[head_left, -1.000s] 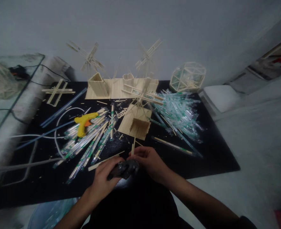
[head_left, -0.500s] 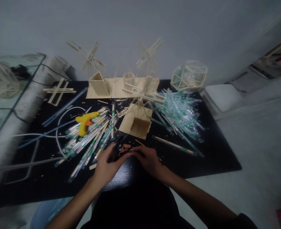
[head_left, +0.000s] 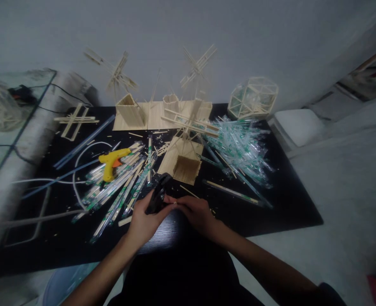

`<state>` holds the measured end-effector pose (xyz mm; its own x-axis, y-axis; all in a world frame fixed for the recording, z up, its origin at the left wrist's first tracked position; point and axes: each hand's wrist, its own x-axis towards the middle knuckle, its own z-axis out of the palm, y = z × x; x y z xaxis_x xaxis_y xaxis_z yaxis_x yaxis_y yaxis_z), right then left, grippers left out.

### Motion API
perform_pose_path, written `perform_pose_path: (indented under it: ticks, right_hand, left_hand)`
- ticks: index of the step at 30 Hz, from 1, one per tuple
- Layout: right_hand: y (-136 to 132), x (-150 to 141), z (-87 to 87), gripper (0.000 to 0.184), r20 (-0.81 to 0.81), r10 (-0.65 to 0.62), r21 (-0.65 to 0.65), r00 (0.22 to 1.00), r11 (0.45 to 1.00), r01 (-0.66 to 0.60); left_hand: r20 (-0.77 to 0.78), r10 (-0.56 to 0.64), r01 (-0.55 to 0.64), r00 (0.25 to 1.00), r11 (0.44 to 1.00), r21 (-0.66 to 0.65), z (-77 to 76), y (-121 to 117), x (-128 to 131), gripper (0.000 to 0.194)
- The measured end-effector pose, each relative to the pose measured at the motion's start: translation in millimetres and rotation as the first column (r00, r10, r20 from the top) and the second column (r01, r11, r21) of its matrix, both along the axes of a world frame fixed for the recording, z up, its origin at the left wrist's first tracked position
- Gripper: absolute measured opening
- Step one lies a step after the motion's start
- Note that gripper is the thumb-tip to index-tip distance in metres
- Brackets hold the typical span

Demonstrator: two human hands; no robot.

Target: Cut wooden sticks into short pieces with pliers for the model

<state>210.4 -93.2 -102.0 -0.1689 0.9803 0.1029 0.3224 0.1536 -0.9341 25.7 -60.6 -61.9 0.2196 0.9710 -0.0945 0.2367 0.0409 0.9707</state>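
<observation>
1. Black tool (head_left: 157, 197) – one, held in the left hand (head_left: 143, 221) over the table (head_left: 283, 208).
2. Right hand (head_left: 200, 216) – fingers pinched narrow – meets the left fingertips at one tiny pale piece (head_left: 175, 203); which hand grips it, I cannot tell.
3. Three stick windmills (head_left: 188, 124): two behind, one nearer the hands.
4. One yellow glue gun (head_left: 111, 163), on wrapped sticks (head_left: 119, 199) too many to count.
5. Two faceted frames (head_left: 253, 98), one at each side.
</observation>
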Motion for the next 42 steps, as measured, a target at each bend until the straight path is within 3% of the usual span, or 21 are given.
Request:
perform_pose_path:
  ticks: [13,17,21,25,31,35,42]
  right_hand:
    - [-1.2,-0.9,-0.4,0.022,-0.053,-0.012,-0.051,0.999,0.999,0.01]
    - [-0.5,-1.4,1.0,0.02,-0.074,-0.025,-0.06,0.997,0.998,0.021]
    - [3.7,-1.3,17.7,0.016,-0.063,-0.019,-0.069,0.998,0.997,0.014]
    - [9.0,-1.5,41.2,0.013,-0.084,0.031,-0.107,0.996,0.993,-0.04]
    - [10.3,-1.9,52.7,0.008,-0.106,0.022,-0.215,0.994,0.976,-0.044]
    - [9.4,0.6,52.9,0.008,-0.192,0.016,-0.3,0.981,0.951,-0.074]
    - [14.2,5.0,51.3,0.024,-0.487,0.021,-0.457,0.873,0.846,-0.276]
  left_hand:
    - [0.007,-0.002,0.002,1.0,1.0,-0.001,-1.7,-1.1,2.4,0.02]
    - [0.04,0.061,-0.06,0.997,0.998,-0.026,1.4,-1.2,6.5,0.02]
    - [0.139,0.145,-0.122,0.98,0.979,-0.164,15.5,3.3,8.7,0.025]
    - [0.156,0.149,-0.11,0.977,0.967,-0.231,26.7,9.3,5.2,0.029]
    - [0.117,0.158,-0.129,0.98,0.966,-0.223,20.8,10.7,3.3,0.028]
    - [0.145,0.201,-0.158,0.969,0.951,-0.267,14.5,10.4,3.4,0.033]
    - [0.13,0.211,-0.16,0.969,0.933,-0.323,15.0,12.2,3.1,0.036]
